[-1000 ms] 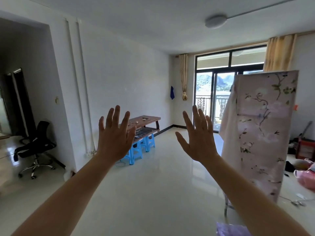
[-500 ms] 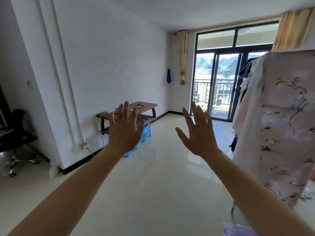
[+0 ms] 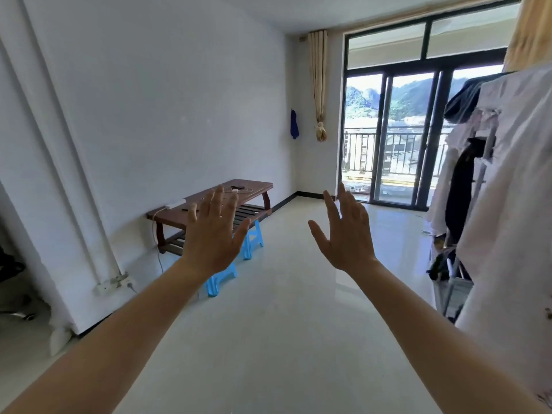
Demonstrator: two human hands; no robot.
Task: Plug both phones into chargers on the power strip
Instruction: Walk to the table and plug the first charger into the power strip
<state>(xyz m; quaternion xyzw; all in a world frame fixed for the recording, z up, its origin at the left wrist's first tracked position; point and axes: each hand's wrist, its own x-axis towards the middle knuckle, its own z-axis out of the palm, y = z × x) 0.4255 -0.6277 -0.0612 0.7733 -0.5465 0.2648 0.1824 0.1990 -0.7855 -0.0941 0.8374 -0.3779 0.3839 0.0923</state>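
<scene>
My left hand (image 3: 213, 234) and my right hand (image 3: 343, 231) are raised in front of me, fingers spread, holding nothing. Behind my left hand a low brown wooden table (image 3: 257, 189) stands against the white wall. A white power strip (image 3: 176, 203) lies on its near end, with a white cord hanging down toward the floor. A dark phone (image 3: 238, 187) lies farther back on the tabletop beside a coil of white cable (image 3: 233, 191). A second phone cannot be made out from here. Both hands are well short of the table.
Blue plastic stools (image 3: 252, 240) stand in front of the table, partly behind my left hand. A clothes rack with hanging garments (image 3: 507, 186) fills the right side. A wall outlet (image 3: 110, 283) sits low on the left wall. Glass balcony doors (image 3: 397, 138) are straight ahead across the pale tiled floor.
The view has moved forward and swung right, so the table is nearer and the black office chair has slid out at the left. Both hands stay raised and spread.
</scene>
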